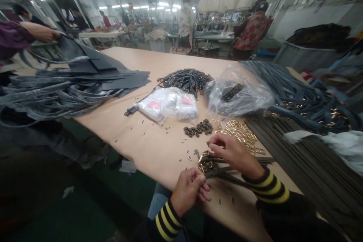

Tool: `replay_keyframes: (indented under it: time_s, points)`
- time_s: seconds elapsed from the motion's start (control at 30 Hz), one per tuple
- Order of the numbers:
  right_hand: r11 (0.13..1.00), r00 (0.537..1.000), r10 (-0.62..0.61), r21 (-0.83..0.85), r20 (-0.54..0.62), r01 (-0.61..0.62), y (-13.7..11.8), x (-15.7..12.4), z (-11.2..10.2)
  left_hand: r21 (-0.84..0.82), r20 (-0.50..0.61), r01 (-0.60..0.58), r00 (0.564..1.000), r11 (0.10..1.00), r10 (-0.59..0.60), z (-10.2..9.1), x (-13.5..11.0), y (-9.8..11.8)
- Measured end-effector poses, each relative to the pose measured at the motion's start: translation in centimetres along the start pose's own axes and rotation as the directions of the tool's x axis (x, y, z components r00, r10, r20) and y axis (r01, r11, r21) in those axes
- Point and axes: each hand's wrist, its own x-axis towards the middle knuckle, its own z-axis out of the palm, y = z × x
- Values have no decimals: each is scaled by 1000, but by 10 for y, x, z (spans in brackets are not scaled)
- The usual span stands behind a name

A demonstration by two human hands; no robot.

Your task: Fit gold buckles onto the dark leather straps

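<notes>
My left hand (187, 191) pinches the end of a dark leather strap (224, 174) at the table's near edge. My right hand (231, 153) hovers over the same bundle of straps, its fingertips close to gold metal buckles (206, 163) fitted on the strap ends. Whether those fingers hold a small piece is hidden. Just beyond lies a heap of loose gold buckles (240, 134), with a small pile of dark metal fittings (197, 127) to its left. Tiny metal pieces (188, 157) are scattered on the tan paper-covered table (147, 151).
Clear plastic bags of white packets (167, 104) and a heap of buckled straps (185, 81) lie mid-table. A stack of long dark strips (306, 159) fills the right side. At far left, a co-worker's hand (41, 32) lifts black leather panels (96, 69). Other workers stand beyond.
</notes>
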Motion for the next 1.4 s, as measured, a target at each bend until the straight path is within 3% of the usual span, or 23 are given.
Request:
replay_keyframes:
  time_s: [0.07,0.13,0.27,0.43,0.93,1.23,1.4]
  points:
    - [964,993,75,247,88,-95,2,-28,0,-11,5,5,1000,1000,-5,0,-1,1]
    - [899,975,156,388,156,-206,5,-52,6,-14,19,8,1000,1000,-8,0,-1,1]
    - [871,952,267,385,148,-304,12,-74,25,17,40,-9,999,1000,8,0,-1,-1]
    - [902,958,272,324,87,-285,10,-71,33,21,54,-23,998,999,22,0,-1,-1]
    - [901,963,260,340,76,-270,15,-69,38,3,163,-14,987,1000,13,-7,-2,2]
    - [899,967,254,361,24,-246,11,-71,40,-19,130,-30,991,999,33,-5,-1,-3]
    - [835,942,333,480,-52,-269,1,-74,52,-13,102,-52,993,999,53,-4,-1,-5]
